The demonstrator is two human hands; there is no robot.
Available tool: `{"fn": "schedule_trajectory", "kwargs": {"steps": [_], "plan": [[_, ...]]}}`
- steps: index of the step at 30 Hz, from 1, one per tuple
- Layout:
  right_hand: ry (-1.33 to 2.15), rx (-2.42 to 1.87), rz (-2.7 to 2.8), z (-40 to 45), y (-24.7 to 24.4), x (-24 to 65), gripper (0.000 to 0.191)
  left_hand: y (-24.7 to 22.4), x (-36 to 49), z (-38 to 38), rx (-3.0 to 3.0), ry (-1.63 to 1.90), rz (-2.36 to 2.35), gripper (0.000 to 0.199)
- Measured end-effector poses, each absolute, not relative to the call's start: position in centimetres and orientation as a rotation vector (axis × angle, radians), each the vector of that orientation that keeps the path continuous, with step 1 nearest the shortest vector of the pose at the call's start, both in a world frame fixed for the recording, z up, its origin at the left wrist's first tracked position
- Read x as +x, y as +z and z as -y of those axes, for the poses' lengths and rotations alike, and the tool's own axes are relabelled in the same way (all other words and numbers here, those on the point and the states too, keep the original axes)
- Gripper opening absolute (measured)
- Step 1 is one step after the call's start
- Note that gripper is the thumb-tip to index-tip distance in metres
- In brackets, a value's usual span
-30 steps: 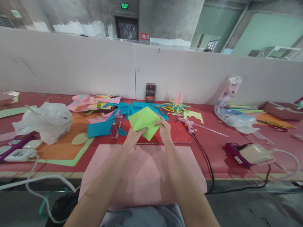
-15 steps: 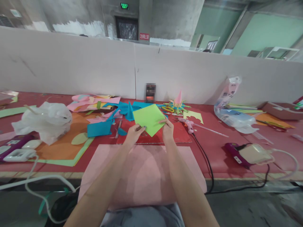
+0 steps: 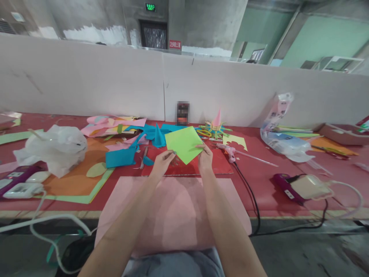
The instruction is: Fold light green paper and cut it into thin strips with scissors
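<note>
A bright green sheet of paper (image 3: 184, 144) is held up above the table, one corner pointing down toward me. My left hand (image 3: 164, 159) pinches its lower left edge. On the right edge, my right hand (image 3: 205, 157) grips it, with fingers lying over the front face. Beneath the paper is a red board (image 3: 221, 166). Behind it to the left stands a blue paper cone (image 3: 158, 136). A pink cone ringed with small sticks (image 3: 216, 122) stands behind it on the right.
A pink glue gun (image 3: 230, 151) with a black cord lies to the right, near a cut yellow sheet (image 3: 235, 142). Purple power strips (image 3: 288, 188) sit at both sides. A crumpled plastic bag (image 3: 56, 148) rests on orange paper at left. Pink paper (image 3: 173, 215) covers the near edge.
The green paper has shifted slightly right and up, and turned a little. My left hand has moved slightly with it; my right hand keeps its grip.
</note>
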State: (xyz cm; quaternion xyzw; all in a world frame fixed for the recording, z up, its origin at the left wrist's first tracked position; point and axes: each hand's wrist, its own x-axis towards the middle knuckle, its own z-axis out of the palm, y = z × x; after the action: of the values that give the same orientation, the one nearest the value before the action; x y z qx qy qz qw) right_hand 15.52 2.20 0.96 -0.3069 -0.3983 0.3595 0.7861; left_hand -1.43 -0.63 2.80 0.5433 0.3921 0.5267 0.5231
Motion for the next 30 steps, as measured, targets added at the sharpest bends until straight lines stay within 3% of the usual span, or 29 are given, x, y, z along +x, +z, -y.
{"fn": "schedule_trajectory", "kwargs": {"steps": [5, 14, 30], "plan": [[0.892, -0.696, 0.748, -1.7, 1.9, 15.2, 0.029, 2.7, -1.8, 0.6, 1.241, 1.34, -0.957, 0.038], [1.027, -0.709, 0.571, -1.7, 2.0, 15.6, 0.033, 1.7, -3.3, -0.4, 1.114, 1.847, -1.41, 0.026], [1.181, -0.635, 0.587, -1.9, 1.7, 15.7, 0.029, 1.6, -2.5, -0.2, 1.153, 1.672, -1.354, 0.036]]}}
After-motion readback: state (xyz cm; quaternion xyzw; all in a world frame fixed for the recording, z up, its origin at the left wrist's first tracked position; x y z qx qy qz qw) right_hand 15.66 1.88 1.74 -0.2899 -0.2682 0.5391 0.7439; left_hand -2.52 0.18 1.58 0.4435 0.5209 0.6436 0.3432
